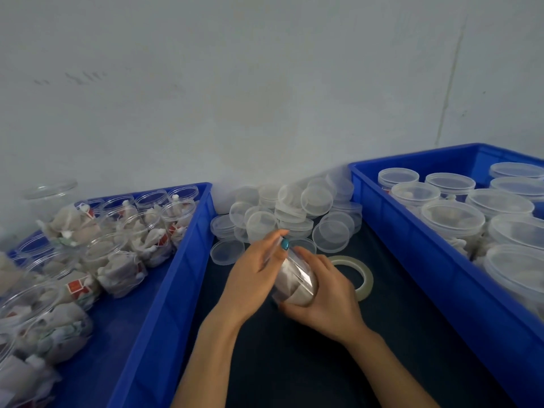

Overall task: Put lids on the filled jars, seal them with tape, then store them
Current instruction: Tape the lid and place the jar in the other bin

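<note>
A clear plastic jar [294,279] filled with pale pouches lies tilted between my hands over the dark table. My right hand [326,293] grips its lower body from the right. My left hand [254,270] holds the lidded top end, its thumb with a teal nail lying on the lid's rim. A roll of clear tape [360,273] lies flat on the table just right of my right hand. A heap of loose clear lids [282,214] sits behind the jar against the wall.
A blue crate [164,290] on the left holds several open filled jars [123,251]. A blue crate [412,260] on the right holds several lidded jars [453,217]. The dark table top [294,363] runs between them, with a pale wall behind.
</note>
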`<action>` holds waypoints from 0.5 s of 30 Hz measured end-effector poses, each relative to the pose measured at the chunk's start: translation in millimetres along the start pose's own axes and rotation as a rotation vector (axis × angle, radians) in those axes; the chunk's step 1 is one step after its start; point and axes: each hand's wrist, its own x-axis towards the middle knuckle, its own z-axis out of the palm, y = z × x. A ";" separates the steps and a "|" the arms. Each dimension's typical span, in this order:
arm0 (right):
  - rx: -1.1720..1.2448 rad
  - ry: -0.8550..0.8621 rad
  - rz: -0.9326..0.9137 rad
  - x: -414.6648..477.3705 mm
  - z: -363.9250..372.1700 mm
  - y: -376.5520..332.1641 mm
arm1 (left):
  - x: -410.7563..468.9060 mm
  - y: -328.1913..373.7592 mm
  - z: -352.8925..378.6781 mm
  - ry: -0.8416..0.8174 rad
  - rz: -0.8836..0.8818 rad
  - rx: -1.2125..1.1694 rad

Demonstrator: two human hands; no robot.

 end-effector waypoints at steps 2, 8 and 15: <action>0.239 -0.106 0.072 3.0 -5.7 0.5 | 0.7 1.0 -3.3 0.004 0.041 -0.055; 0.751 -0.479 0.313 6.0 -13.2 3.5 | 8.6 10.8 -17.4 -0.108 0.043 -0.068; 0.722 -0.539 0.350 5.8 -13.1 6.5 | 10.8 2.5 -16.5 -0.138 0.082 -0.070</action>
